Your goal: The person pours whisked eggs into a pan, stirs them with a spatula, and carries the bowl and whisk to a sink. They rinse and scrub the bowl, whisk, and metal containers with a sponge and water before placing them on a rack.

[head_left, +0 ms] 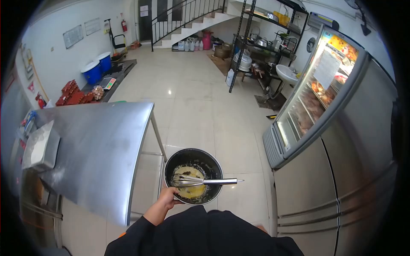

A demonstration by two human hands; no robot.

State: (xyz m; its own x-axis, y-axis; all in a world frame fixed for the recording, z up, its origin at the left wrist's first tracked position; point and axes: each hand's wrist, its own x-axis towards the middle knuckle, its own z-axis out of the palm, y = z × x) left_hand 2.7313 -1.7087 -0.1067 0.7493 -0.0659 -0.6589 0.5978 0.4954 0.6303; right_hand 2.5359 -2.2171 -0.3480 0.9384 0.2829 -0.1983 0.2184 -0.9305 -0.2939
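Observation:
My left hand (167,198) grips the near left rim of a black pot (212,164), thumb over the edge and fingers outside. The pot is held in front of my body, just right of the steel table. Inside is a pale yellow mixture (194,195) with some darker bits, and smears cling to the inner wall. A metal whisk (220,181) lies across the pot, its wires over the mixture and its handle reaching past the right rim. No hand is on the whisk. My right hand cannot be made out; only a blurred patch shows beside my dark top.
A steel table (98,145) stands at left with a metal tray of white powder (41,147) on it. To the right are a glass-door display fridge (316,94) and a steel refrigerator (307,187). Further back are a black shelf rack (239,47), a sink (287,73) and stairs (192,27).

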